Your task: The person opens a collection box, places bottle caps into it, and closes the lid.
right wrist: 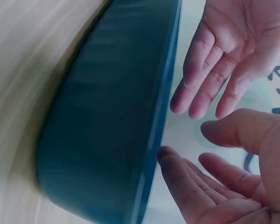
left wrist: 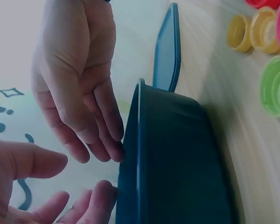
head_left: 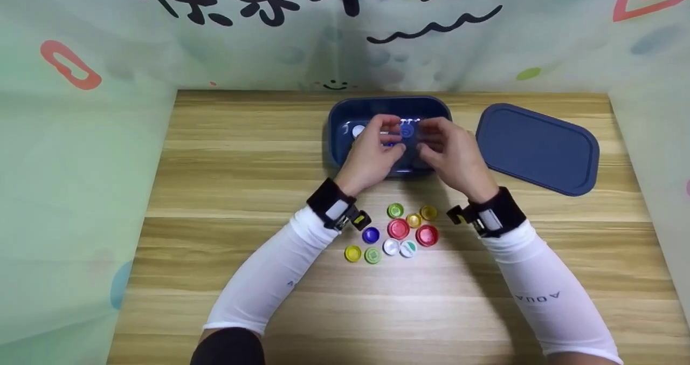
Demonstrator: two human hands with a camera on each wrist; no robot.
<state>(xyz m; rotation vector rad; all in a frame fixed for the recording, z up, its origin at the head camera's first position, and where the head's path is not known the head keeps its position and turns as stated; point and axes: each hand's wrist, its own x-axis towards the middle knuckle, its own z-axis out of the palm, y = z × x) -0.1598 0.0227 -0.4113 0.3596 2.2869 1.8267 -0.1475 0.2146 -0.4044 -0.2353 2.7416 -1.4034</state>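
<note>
Both bare hands hover over a dark blue box, fingers loosely bent and nothing between them. My left hand is above the box's middle, its fingertips turned toward the right hand, which is over the right part. A narrow gap separates the two. Inside the box lie a white bottle cap and a blue cap; a darker blue piece shows partly behind the left fingers. In the left wrist view the fingers of both hands are at the rim of the box, thumbs apart from the fingers.
Loose bottle caps lie on the wooden table before the box, among them a red cap, a green cap, a yellow cap and a white cap. The blue lid lies at the right. A printed cloth hangs behind.
</note>
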